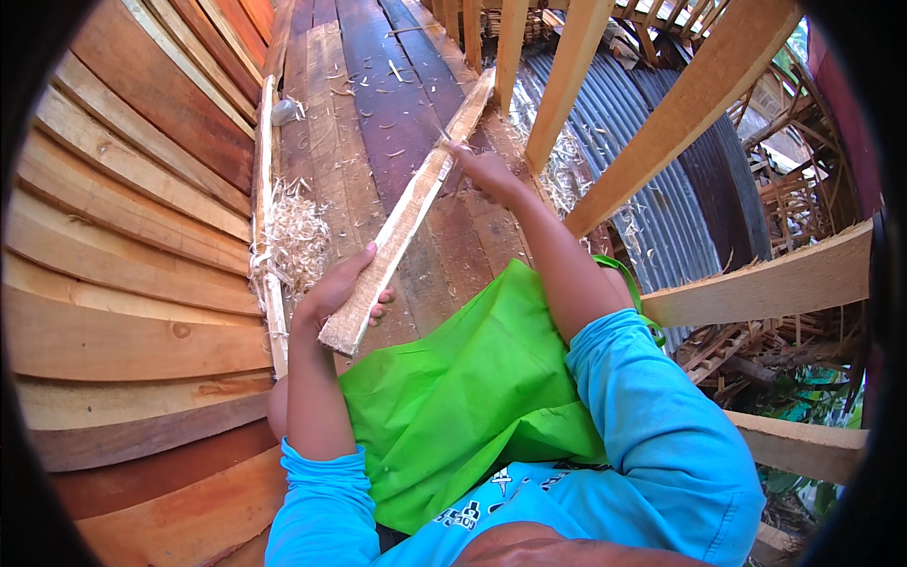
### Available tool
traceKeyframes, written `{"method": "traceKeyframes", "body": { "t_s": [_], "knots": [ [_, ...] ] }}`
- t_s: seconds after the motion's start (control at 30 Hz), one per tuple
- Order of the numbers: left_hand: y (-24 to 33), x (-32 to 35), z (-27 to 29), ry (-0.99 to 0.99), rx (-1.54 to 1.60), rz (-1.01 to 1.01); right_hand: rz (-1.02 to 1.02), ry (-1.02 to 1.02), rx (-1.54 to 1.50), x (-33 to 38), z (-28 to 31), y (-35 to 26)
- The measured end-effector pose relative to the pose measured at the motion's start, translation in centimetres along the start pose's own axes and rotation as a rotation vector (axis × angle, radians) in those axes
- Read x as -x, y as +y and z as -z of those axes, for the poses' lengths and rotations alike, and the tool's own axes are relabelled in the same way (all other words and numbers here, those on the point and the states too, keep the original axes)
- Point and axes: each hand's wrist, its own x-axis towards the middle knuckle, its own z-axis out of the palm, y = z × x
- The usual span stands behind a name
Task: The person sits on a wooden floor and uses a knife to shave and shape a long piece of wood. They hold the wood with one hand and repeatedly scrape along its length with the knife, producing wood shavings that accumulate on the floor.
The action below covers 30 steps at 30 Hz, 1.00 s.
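Note:
A long pale wooden strip (402, 231) slants from my lap up to the far right, its near end just above the green apron (472, 378). My left hand (342, 286) wraps round the strip close to its near end, thumb on top and fingertips showing beneath. Farther along, my right hand (487, 173) is closed at the strip's right edge. A thin, dark blade, probably a knife's, shows at its fingers and lies against the wood; the handle is mostly hidden in the hand.
Curled wood shavings (298, 236) heap beside the plank wall (142, 255) on the left. More shavings dot the plank floor (368, 123). Wooden railing posts (680, 113) stand on the right, with corrugated metal sheeting (652, 189) beyond them. A small greyish object (283, 111) sits by the wall.

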Motion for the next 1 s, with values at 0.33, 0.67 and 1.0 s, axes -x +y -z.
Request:
{"method": "traceKeyframes", "body": {
  "t_s": [0.33,0.67,1.0],
  "knots": [
    [-0.1,-0.3,0.0,0.0,0.011,-0.015,0.313,0.407,0.72,3.1,-1.3,-1.0],
    [-0.1,-0.4,-0.6,0.031,-0.049,-0.041,0.203,0.337,0.359,-1.6,-0.5,1.2],
    [-0.1,-0.3,-0.3,-0.005,0.01,-0.008,-0.296,-0.555,-0.578,-2.5,2.3,0.7]
  ]
}}
